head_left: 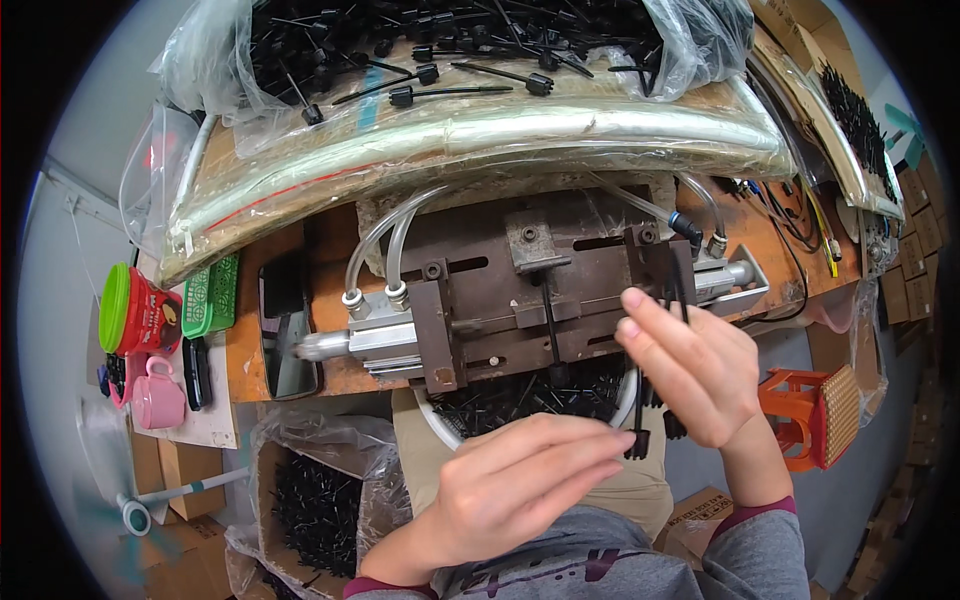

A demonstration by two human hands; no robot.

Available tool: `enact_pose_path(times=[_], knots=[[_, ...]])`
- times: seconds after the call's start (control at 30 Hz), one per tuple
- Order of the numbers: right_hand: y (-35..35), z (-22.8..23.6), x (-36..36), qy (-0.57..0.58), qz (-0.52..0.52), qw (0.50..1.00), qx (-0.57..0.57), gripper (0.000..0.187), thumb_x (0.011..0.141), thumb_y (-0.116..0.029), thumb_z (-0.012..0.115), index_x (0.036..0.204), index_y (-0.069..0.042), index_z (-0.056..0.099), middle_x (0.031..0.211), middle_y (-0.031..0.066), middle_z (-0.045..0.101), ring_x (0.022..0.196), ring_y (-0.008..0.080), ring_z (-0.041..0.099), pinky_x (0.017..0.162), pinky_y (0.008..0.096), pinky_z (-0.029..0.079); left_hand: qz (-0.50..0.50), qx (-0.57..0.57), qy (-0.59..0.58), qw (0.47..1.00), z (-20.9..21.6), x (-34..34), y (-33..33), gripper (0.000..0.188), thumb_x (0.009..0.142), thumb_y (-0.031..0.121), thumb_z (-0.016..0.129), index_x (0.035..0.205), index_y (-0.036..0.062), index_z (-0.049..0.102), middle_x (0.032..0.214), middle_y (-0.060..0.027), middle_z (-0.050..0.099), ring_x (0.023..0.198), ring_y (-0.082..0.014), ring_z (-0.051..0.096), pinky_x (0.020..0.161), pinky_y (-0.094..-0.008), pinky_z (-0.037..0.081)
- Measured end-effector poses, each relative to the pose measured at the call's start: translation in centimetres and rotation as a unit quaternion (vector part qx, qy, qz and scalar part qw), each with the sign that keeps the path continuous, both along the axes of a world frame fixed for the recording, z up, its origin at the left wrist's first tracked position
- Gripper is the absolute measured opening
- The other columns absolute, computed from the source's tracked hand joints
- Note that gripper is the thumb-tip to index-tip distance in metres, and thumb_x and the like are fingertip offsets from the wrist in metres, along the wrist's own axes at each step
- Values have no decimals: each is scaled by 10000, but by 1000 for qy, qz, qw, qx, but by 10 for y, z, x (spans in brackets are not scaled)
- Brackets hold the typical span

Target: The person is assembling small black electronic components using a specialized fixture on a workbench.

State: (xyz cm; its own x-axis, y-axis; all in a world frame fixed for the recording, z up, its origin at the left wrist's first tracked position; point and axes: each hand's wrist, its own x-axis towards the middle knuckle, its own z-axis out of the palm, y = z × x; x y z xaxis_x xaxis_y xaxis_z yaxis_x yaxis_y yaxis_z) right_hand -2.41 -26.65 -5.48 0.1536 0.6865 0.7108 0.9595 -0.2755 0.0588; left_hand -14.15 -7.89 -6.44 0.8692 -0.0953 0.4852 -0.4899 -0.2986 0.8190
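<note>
My right hand (695,370) is over the right end of a brown metal fixture (475,235), its fingers closed around several thin black rods with ribbed knobs; the knobs hang below the palm. Lower and nearer my body, my left hand (510,485) has its fingers pressed together, their tips at the knob of one black rod (638,442). The left thumb is hidden. Another black rod (552,325) stands in the fixture's centre under a small metal block (530,245), knob toward me. Air cylinders (385,345) with clear hoses flank the fixture.
A plastic-wrapped tray (480,135) heaped with black rods spans the back. Below the fixture, a white-rimmed container (440,425) holds more. A lined carton (315,510) of rods stands lower left, near a fan (135,515). An orange stool (810,415) is at right. A phone (290,330) lies left.
</note>
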Motion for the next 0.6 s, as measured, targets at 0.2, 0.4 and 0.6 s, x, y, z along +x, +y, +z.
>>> enact_pose_path(times=[0.2, 0.4, 0.6], knots=[[12, -1, -5, -1, 11, 1000, 0, 257, 776, -52, 683, 986, 92, 721, 1022, 225, 712, 842, 276, 730, 756, 347, 621, 69, 24, -9, 997, 5, -2, -9, 382, 679, 34, 884, 1033, -2, 746, 949, -107, 726, 801, -202, 705, 677, -283, 580], [6, -2, 3, 6, -3, 1000, 9, 309, 786, -26, 671, 1067, 96, 709, 1058, 236, 707, 843, 295, 732, 712, 340, 616, 138, 125, -31, 982, -4, -5, -5, 356, 673, -9, 843, 1015, 4, 744, 1104, -149, 708, 895, -230, 700, 743, -335, 575], [-8, -29, 10, 104, 46, 986, 119, 239, 808, 33, 668, 1027, 88, 589, 1177, 319, 654, 752, 333, 708, 628, 356, 589, 165, 306, -35, 937, -25, 10, -4, 309, 695, 40, 811, 985, -9, 720, 1232, -161, 686, 823, -240, 700, 728, -328, 565]])
